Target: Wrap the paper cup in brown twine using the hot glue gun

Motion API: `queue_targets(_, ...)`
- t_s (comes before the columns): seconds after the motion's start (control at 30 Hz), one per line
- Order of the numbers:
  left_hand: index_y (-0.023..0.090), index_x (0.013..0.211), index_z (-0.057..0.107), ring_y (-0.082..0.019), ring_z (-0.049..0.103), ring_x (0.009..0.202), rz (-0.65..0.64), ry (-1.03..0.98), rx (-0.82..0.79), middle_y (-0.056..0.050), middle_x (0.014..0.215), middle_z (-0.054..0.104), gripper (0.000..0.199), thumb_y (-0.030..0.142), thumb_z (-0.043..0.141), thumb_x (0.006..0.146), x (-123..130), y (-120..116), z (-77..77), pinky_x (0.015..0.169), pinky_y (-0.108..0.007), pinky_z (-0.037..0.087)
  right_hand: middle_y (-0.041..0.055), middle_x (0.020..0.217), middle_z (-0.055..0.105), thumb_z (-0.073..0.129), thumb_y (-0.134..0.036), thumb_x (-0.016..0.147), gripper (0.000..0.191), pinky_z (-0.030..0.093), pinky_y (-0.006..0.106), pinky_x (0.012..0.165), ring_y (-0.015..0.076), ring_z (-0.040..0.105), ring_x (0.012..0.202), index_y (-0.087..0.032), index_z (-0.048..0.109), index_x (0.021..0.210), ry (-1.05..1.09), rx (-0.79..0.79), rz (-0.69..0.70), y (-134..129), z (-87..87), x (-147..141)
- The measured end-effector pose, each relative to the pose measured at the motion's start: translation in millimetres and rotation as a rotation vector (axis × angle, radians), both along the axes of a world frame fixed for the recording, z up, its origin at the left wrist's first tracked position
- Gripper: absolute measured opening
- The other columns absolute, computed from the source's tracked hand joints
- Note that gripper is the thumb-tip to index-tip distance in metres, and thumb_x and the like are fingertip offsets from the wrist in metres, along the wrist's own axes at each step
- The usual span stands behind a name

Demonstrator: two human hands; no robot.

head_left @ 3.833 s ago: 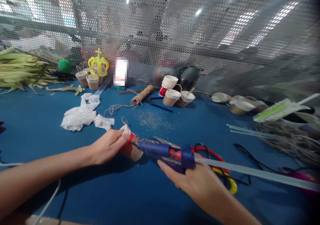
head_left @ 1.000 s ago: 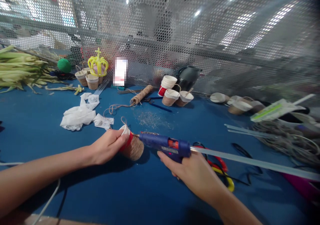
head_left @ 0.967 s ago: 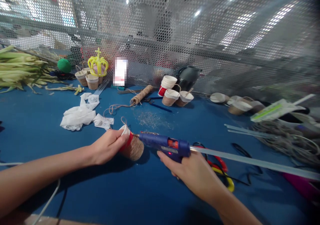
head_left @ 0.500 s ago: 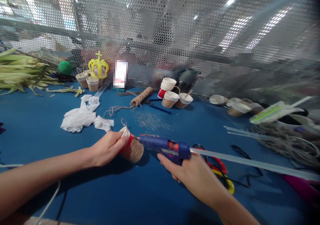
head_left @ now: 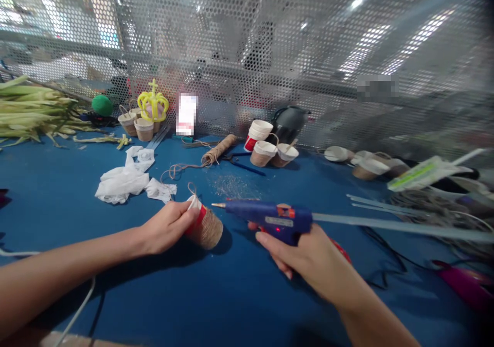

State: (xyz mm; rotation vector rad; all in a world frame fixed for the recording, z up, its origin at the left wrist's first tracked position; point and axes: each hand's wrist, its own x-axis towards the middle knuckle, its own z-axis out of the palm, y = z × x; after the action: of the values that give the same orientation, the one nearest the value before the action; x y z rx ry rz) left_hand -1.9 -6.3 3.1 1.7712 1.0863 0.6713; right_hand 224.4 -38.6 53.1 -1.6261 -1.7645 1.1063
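Observation:
My left hand [head_left: 168, 227] is closed on the rim of a small paper cup [head_left: 208, 228], which lies tilted with its base toward the right. Twine wraps its lower part, a red band shows above that, and a twine loop rises from the rim. In my right hand [head_left: 297, 252] is a blue hot glue gun [head_left: 266, 218], fingers wrapped round its handle. A small red light glows on its side. Its metal nozzle points left, just above and apart from the cup. Out of its back runs a long clear glue stick [head_left: 370, 224].
Crumpled white cloth [head_left: 122, 182], a twine roll [head_left: 219, 149] and blue-handled pliers [head_left: 245, 167] lie beyond the cup. Several twine-wrapped cups [head_left: 264, 154] stand by the perforated metal screen [head_left: 216, 43]. Corn husks [head_left: 31, 113] are piled far left; a grey cord bundle [head_left: 432, 208] sits right.
My right hand has drawn the glue gun back to the right and up, so its nozzle has come away from the cup. My left hand and the cup stay nearly still.

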Motion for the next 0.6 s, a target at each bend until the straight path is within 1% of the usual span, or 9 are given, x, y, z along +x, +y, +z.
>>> queue_targets(0.07,0.008,0.081,0.057,-0.013,0.047,0.060,0.010,-0.006,-0.002,-0.003,0.067,0.057,0.044,0.041,0.028,0.085,-0.2,-0.3,-1.6,0.059,-0.022,0.042,-0.0065,0.041,0.045,0.058,-0.039,0.071,0.020,0.038,0.022,0.042,0.0092,0.042,0.037,-0.019,0.054,0.073,0.080,0.021,-0.012,6.8,0.3,9.8)
queue_targets(0.13,0.009,0.079,0.057,-0.013,0.047,0.059,0.018,-0.015,0.005,-0.002,0.066,0.056,0.044,0.042,0.029,0.085,-0.6,-0.8,-2.7,0.058,-0.022,0.041,-0.0027,0.049,0.051,0.061,-0.040,0.069,0.023,0.040,0.023,0.047,0.0106,0.047,0.046,-0.018,0.055,0.066,0.131,0.061,-0.097,15.6,0.0,19.4)
queue_targets(0.2,0.009,0.077,0.056,-0.012,0.045,0.058,0.028,-0.024,0.018,-0.002,0.065,0.054,0.043,0.042,0.029,0.085,-0.8,-1.3,-3.1,0.058,-0.022,0.041,0.0017,0.062,0.058,0.063,-0.042,0.066,0.026,0.041,0.023,0.052,0.0125,0.052,0.057,-0.017,0.057,0.069,0.170,0.090,-0.196,26.6,-0.6,27.1)
queue_targets(0.27,0.010,0.075,0.055,-0.012,0.044,0.057,0.041,-0.025,0.034,-0.001,0.063,0.052,0.042,0.042,0.029,0.085,-0.7,-1.7,-2.7,0.057,-0.022,0.040,0.0037,0.070,0.060,0.059,-0.045,0.069,0.029,0.041,0.023,0.053,0.0118,0.052,0.059,-0.017,0.057,0.073,0.158,0.099,-0.240,39.9,-2.0,31.4)
queue_targets(0.37,0.010,0.074,0.054,-0.011,0.042,0.056,0.044,-0.015,0.048,0.000,0.062,0.050,0.041,0.040,0.029,0.085,0.1,-2.6,-1.6,0.056,-0.022,0.039,0.0022,0.062,0.056,0.048,-0.044,0.078,0.031,0.040,0.022,0.049,0.0084,0.047,0.049,-0.017,0.052,0.064,0.024,0.101,-0.285,63.3,-7.9,32.6)
queue_targets(0.5,0.010,0.073,0.054,-0.011,0.039,0.056,0.021,0.003,0.066,0.000,0.060,0.047,0.040,0.039,0.028,0.085,1.4,-5.9,0.1,0.054,-0.021,0.038,0.0003,0.045,0.050,0.051,-0.041,0.076,0.031,0.036,0.024,0.041,0.0098,0.045,0.038,-0.019,0.045,0.055,-0.118,0.064,-0.349,92.1,-25.9,32.9)
queue_targets(0.6,0.010,0.070,0.053,-0.010,0.038,0.055,-0.011,0.011,0.089,0.001,0.059,0.046,0.041,0.038,0.027,0.085,1.8,-9.2,1.6,0.053,-0.021,0.038,0.0009,0.042,0.048,0.051,-0.040,0.075,0.035,0.036,0.026,0.043,0.0125,0.047,0.040,-0.020,0.042,0.048,-0.235,0.087,-0.364,105.5,-39.3,36.2)
